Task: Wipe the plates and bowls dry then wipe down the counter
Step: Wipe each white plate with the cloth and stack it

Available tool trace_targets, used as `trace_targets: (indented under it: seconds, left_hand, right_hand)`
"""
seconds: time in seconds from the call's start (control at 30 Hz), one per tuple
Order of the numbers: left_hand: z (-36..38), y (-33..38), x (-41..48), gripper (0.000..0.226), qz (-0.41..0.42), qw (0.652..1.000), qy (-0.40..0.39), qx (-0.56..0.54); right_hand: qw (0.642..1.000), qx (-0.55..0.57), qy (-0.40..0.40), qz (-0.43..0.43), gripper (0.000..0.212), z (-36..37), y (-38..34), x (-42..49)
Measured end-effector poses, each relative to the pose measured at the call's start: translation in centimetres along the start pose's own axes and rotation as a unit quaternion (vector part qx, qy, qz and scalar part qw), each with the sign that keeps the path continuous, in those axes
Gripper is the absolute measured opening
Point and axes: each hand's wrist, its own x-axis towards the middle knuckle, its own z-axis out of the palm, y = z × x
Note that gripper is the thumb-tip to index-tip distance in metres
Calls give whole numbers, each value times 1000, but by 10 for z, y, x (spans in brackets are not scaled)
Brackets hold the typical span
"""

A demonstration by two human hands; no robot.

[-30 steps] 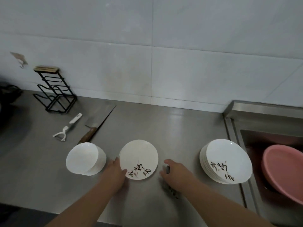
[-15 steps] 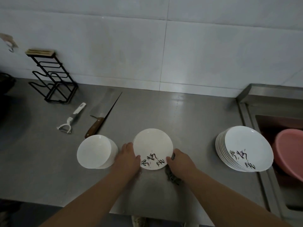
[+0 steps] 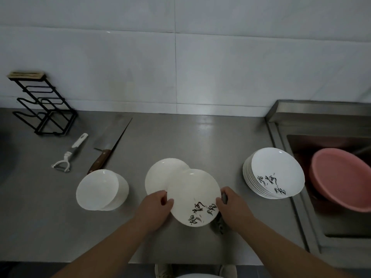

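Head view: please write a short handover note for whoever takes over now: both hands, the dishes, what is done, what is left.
Left hand grips the held plate at its left rim; right hand grips the right rim, together with a dark cloth.
A second plate lies on the counter behind it; plate stack right, bowl stack left.
Done: cannot tell which are dry. Left: this plate, probably the counter.

Black brush-written characters run along the near rim of the tilted plate in the middle of the counter. The same kind of marking sits on the top plate of the stack of plates at the right. Both are too blurred to read.
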Motion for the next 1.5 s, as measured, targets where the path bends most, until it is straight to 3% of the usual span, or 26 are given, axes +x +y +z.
trace_targets:
  seconds: [0.23, 0.43, 0.77, 0.97, 1.0, 1.07, 1.13, 1.23, 1.4, 1.5]
  left_hand:
    - [60, 26, -30, 23, 22, 997, -63, 27]
    - [87, 42, -43, 34, 12, 993, -70, 92]
    - [102, 54, -59, 36, -22, 992, -40, 115]
    - [98, 51, -58, 27, 42, 992, 47, 106]
    - [99, 48, -56, 32, 69, 990, 50, 109]
    - [102, 38, -47, 67, 113, 982, 7, 149]
    - [104, 29, -41, 85, 142, 966, -46, 212]
    - [106, 21, -40, 87, 171, 949, -65, 255]
    - [108, 18, -43, 84, 186, 944, -44, 270]
    - [112, 11, -41, 84, 192, 944, -39, 264]
  right_hand:
    - [998, -62, -12, 6, 15, -25, 62, -25]
    - [997, -78, -13, -6, 14, -35, 89, -23]
    - [995, -91, -33, -19, 27, -46, 99, -19]
    - [989, -144, -2, -30, 54, -54, 88, -32]
    - [989, -136, 9, -52, 57, -54, 82, -36]
    - [988, -108, 4, -111, 63, -53, 74, -47]
    - [978, -105, -39, -174, 71, -45, 70, -52]
    - [953, -193, -123, -197, 78, -21, 75, -49]
    - [896, -372, -71, -232, 84, 7, 93, -34]
    - [895, -378, -74, -225, 92, 15, 98, -23]
